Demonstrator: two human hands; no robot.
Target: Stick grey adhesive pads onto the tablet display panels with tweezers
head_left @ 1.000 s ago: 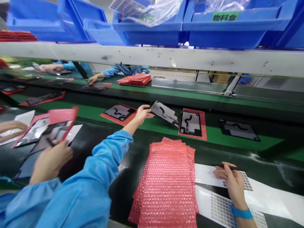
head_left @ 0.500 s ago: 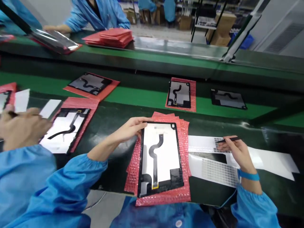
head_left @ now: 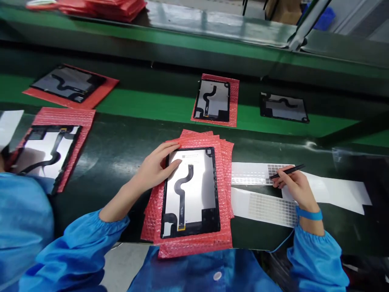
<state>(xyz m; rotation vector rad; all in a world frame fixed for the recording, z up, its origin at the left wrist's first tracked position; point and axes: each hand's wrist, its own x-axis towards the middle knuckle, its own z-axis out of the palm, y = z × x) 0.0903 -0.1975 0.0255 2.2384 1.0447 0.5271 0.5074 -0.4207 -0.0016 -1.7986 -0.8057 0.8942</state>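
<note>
A tablet screen panel (head_left: 194, 194) with a black flex cable lies face down on a stack of pink bubble bags (head_left: 191, 239) in front of me. My left hand (head_left: 154, 166) rests flat on the panel's upper left corner, fingers stretched out. My right hand (head_left: 290, 184) pinches black tweezers (head_left: 287, 171), their tip over a white sheet of small stickers (head_left: 258, 174). A second sticker sheet (head_left: 267, 209) lies just below it.
On the green conveyor belt (head_left: 152, 107) lie two panels on pink bags (head_left: 215, 101) (head_left: 71, 85) and a bare panel (head_left: 284, 107). A neighbour's blue sleeve (head_left: 21, 219) and another panel on a bag (head_left: 48, 150) are at left. Pink bags are stacked at the far side (head_left: 100, 6).
My left hand took a panel off the belt and laid it on the bag stack, where it now rests. The view tilted down. My right hand kept the tweezers near the sticker sheet.
</note>
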